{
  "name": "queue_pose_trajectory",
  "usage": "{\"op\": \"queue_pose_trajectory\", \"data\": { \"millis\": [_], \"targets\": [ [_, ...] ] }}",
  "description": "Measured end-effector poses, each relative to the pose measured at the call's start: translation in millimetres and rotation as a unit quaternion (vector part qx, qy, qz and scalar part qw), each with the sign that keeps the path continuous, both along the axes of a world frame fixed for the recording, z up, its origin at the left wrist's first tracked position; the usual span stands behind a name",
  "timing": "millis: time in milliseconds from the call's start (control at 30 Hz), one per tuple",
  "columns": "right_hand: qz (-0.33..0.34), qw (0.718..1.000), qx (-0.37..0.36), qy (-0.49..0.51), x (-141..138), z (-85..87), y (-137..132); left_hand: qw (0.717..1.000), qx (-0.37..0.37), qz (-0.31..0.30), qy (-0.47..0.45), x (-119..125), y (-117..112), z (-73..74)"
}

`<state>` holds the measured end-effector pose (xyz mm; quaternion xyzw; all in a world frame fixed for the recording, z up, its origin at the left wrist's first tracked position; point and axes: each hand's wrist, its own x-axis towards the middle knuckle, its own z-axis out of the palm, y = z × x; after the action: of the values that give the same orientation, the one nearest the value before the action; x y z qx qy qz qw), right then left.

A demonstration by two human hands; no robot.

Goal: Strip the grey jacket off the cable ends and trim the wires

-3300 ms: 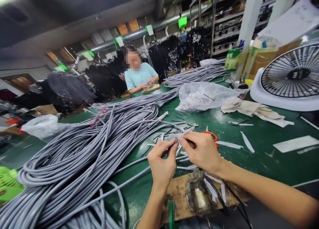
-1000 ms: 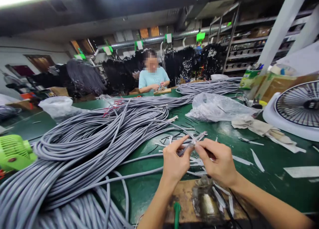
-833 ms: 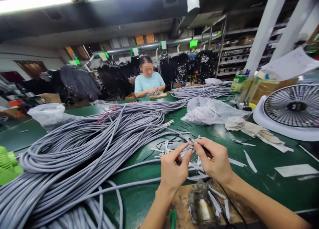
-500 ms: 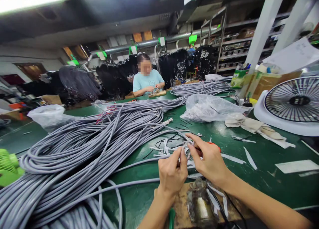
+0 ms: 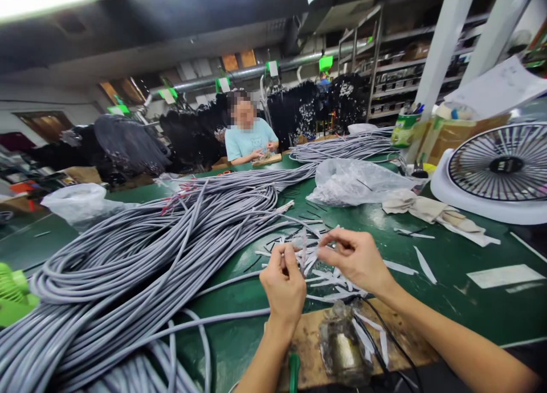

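Over the green-topped workbench (image 5: pixel 453 302), the right hand (image 5: pixel 354 259) has just drawn away from the left hand (image 5: pixel 282 287), so the two no longer meet. Its fingers curl loosely, thumb and forefinger a narrow gap apart, with nothing visibly held. The left fingers (image 5: pixel 280 255) close together beside a spray of thin white plastic strips (image 5: pixel 329 281), though whatever they grip is hidden. A slim grey sheathed cable (image 5: pixel 231 280) runs almost level from the big tangled heap of grey cables (image 5: pixel 128 256), its long axis pointing rightward to the left hand, where its end appears lost among the fingers, above a scarred wooden board (image 5: pixel 307 339).
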<state>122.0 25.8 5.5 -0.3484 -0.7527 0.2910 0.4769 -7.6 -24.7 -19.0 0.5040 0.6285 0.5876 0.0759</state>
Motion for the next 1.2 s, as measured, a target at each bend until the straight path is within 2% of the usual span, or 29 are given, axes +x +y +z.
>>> {"op": "queue_pose_trajectory", "data": {
  "millis": [100, 200, 267, 400, 567, 667, 867, 1000, 1100, 1133, 1200],
  "targets": [
    [0.057, 0.998, -0.016, -0.033, -7, -3.6, -8, 0.998, -0.036, -0.037, -0.034, 2, -1, 1.4],
    [0.024, 0.999, -0.029, -0.006, -9, -6.2, -4, 0.991, -0.066, -0.094, -0.064, 3, -3, 4.9],
    [-0.005, 1.000, -0.028, 0.006, -7, -5.8, 2, 0.991, -0.052, -0.119, -0.042, 3, -2, 6.5],
    [-0.029, 0.999, -0.011, -0.009, -2, -3.3, 7, 0.994, 0.002, -0.108, -0.023, -1, 0, 5.6],
    [0.006, 0.998, 0.010, -0.059, -4, -4.4, -3, 0.990, 0.008, -0.103, -0.099, -4, -1, 3.8],
    [0.026, 0.997, 0.007, -0.072, -5, -5.3, -5, 0.988, 0.014, -0.102, -0.114, -4, -1, 4.0],
    [0.026, 0.997, -0.013, -0.070, -5, -5.6, -1, 0.985, 0.019, -0.101, -0.135, -4, -2, 4.9],
    [0.062, 0.997, -0.045, -0.031, -7, -7.0, -1, 0.987, 0.003, -0.113, -0.112, -3, -2, 4.4],
    [0.082, 0.995, -0.053, -0.008, -8, -9.1, -1, 0.989, -0.022, -0.141, -0.048, -1, -1, 2.7],
    [0.076, 0.996, -0.038, -0.011, -8, -10.1, -2, 0.988, -0.030, -0.147, -0.027, -1, -1, 2.0],
    [0.051, 0.997, 0.042, -0.026, -8, -12.3, -4, 0.989, -0.035, -0.144, -0.002, 0, -1, 0.7]
  ]
}}
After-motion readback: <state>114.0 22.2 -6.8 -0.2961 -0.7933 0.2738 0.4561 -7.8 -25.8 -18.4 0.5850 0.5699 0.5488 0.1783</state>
